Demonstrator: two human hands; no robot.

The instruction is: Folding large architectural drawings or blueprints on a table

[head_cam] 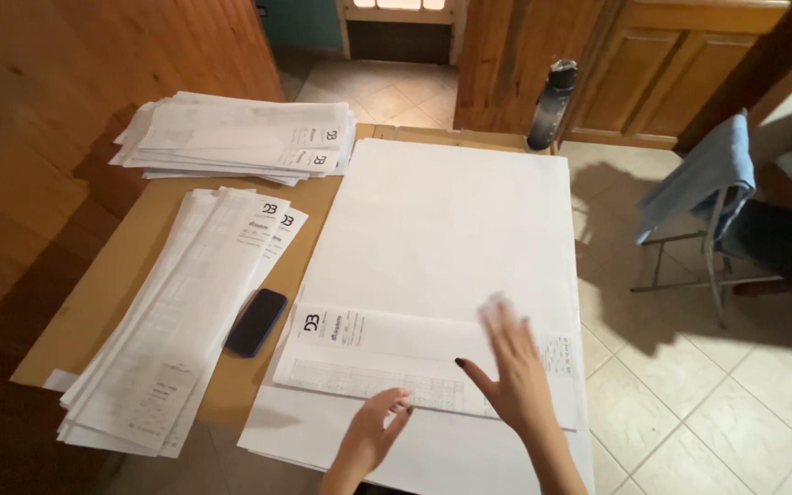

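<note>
The right hand (515, 376), fingers spread flat, presses on the folded printed sheet (387, 367), near its right end. The left hand (373, 431), fingers loosely curled and holding nothing, touches that sheet's near edge, left of the right hand. The sheet's long axis runs left to right across the large white sheet (442, 220) beneath it. Left of the folded sheet lie a black phone (256, 322) and a stack of folded sheets (176, 321); another stack (240, 136) sits beyond. All rest on a brown table (139, 247) over a tiled floor (689, 385).

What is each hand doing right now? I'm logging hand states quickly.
Left hand: fingers curled, touching the folded printed sheet; no clear grip.
Right hand: open, flat on the same sheet, blurred.
</note>
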